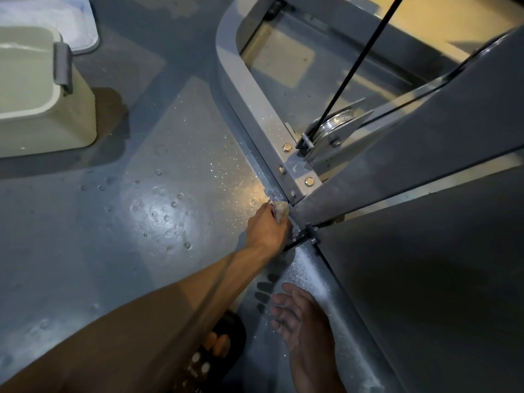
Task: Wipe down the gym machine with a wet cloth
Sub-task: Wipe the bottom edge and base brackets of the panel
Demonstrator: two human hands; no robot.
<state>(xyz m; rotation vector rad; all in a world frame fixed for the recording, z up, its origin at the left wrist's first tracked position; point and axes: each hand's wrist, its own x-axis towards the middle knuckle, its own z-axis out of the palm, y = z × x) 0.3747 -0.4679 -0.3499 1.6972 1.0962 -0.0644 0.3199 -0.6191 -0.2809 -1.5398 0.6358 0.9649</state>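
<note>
My left hand (266,229) reaches down from the lower left and grips a small crumpled pale cloth (281,210). The cloth is pressed against the grey gym machine frame (256,92), right where the bolted base rail meets the slanted upright. White dust or droplets speckle the rail near the cloth. My right hand (296,316) rests with loosely bent fingers on the dusty lower base rail (317,279) and holds nothing. A steel pulley (338,123) with a black cable (364,56) sits just behind the bolts.
A pale green bucket (42,89) with a grey clip stands on the wet grey floor (158,211) at the left, with a white basin (56,21) behind it. A foot in a black sandal (217,346) is planted below my left arm. The machine's large dark panel (425,279) fills the right side.
</note>
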